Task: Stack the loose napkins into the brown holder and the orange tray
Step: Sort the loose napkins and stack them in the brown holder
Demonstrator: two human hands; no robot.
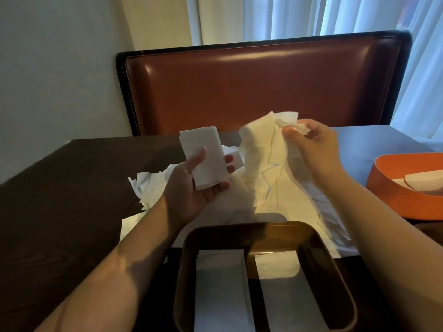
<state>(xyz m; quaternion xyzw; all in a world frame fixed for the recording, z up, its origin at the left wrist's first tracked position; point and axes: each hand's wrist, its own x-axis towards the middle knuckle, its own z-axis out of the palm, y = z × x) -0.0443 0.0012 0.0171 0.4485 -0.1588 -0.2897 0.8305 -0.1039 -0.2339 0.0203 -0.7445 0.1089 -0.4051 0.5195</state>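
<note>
My left hand (191,190) holds a neat stack of folded white napkins (203,156) upright above the table, thumb across its front. My right hand (314,144) pinches a loose bunch of unfolded napkins (261,144) that hangs down toward the pile of loose napkins (275,195) on the table. The brown holder (318,238) stands at the near edge below both hands, with two rows of folded napkins inside. The orange tray (393,200) sits at the right and has a few napkins in it.
The dark wooden table (72,188) runs out to the left. A brown padded chair back (259,92) rises right behind the table. Curtains hang at the window behind it. More loose napkins (146,188) lie to the left of my left hand.
</note>
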